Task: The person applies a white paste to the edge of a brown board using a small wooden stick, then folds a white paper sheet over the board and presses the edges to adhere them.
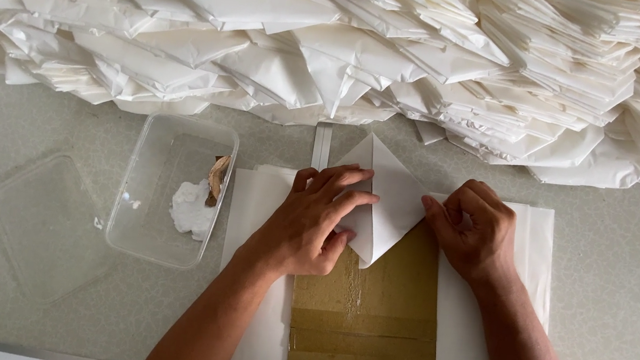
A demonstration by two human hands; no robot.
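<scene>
Centrally, a white paper sheet [386, 204] folded to a point lies on a brown cardboard template [367, 324]; left hand [306, 223] presses it flat with fingers together, right hand [476, 232] curled, fingertips pinching the right edge. Risk: fold skews if the paper slips on the cardboard; paste from the clear tub [173, 186] may smear the stacked white bags [337, 44] close behind.

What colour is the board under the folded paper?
Brown cardboard, seen clearly in the head view.
</scene>
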